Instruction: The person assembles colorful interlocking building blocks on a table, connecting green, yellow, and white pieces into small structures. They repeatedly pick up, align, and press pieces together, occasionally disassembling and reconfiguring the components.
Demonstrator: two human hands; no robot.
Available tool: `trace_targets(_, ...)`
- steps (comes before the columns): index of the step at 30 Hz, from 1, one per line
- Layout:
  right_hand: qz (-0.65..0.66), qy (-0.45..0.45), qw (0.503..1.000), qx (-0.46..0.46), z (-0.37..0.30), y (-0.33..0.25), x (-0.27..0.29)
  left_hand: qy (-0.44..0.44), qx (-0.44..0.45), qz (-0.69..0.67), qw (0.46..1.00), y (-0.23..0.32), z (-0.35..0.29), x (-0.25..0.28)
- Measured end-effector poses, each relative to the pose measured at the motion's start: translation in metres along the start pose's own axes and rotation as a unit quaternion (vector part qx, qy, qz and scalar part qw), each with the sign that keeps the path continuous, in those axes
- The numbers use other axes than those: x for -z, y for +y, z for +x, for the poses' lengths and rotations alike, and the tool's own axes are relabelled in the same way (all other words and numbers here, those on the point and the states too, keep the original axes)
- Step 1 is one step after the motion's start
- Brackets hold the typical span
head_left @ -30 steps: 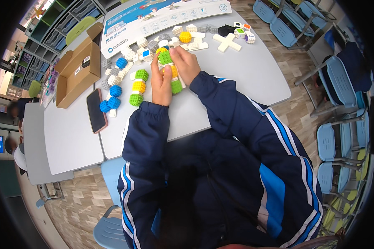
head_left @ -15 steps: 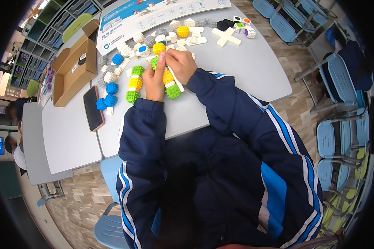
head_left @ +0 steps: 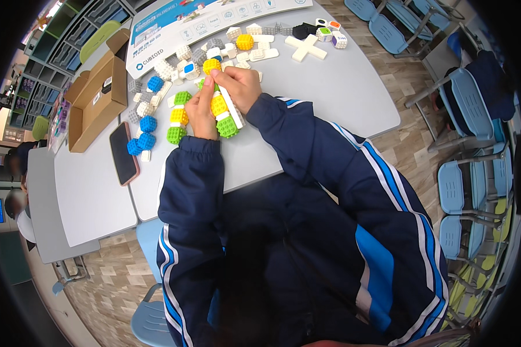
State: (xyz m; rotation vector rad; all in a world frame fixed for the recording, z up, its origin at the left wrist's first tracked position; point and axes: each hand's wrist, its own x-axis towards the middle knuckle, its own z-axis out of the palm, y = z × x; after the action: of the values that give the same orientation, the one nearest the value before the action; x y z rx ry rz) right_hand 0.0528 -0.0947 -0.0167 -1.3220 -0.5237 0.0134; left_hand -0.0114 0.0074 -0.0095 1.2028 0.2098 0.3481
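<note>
Both my hands meet over a chain of studded building blocks above the table. My left hand (head_left: 202, 114) is closed around its left side, thumb and fingers pinching near the top. From the other side my right hand (head_left: 241, 85) grips the upper end of a long white connector strip (head_left: 230, 106), which runs along the chain. Below the fingers show a yellow block (head_left: 219, 105) and a green block (head_left: 227, 127); another yellow block (head_left: 212, 66) sits just above the fingertips. Left of my left hand stands a second chain of green and yellow blocks (head_left: 179, 117).
Blue blocks (head_left: 147, 140) lie near a dark-screened phone (head_left: 123, 153). An open cardboard box (head_left: 98, 110) stands further left, and a large printed box (head_left: 173, 43) at the back. A white cross-shaped piece (head_left: 305, 47) lies to the right, among several loose blocks behind.
The whole view has shifted slightly, moving the table leftward in the picture. The white strip now lies closer along the green and yellow blocks. Both hands keep their hold.
</note>
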Motion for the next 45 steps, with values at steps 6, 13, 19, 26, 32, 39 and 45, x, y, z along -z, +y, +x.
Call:
trace_targets(6,0.035,0.042,0.998,0.027,0.005,0.008,-0.007,-0.006,0.031,-0.038,0.999,0.002,0.003,0.0)
trace_targets(13,0.032,0.061,0.997,0.024,0.004,0.009,-0.008,-0.008,0.036,-0.05,0.998,0.003,0.004,-0.001)
trace_targets(19,0.172,0.177,0.968,-0.034,0.009,-0.018,0.007,0.035,0.021,-0.162,0.986,0.0,0.019,0.03)
trace_targets(26,0.131,0.157,0.977,-0.065,0.013,0.005,0.021,0.071,-0.025,-0.033,0.997,0.017,-0.001,-0.008)
trace_targets(32,0.053,0.058,0.997,0.001,0.016,0.003,0.017,-0.006,-0.014,0.051,0.999,0.006,0.007,0.01)
trace_targets(39,0.071,0.054,0.994,-0.056,0.021,-0.017,0.03,-0.012,-0.024,-0.011,1.0,0.006,0.007,0.013)
trace_targets(45,0.064,0.077,0.993,-0.066,0.023,-0.001,0.034,0.004,-0.029,-0.056,0.998,0.012,0.007,0.013)
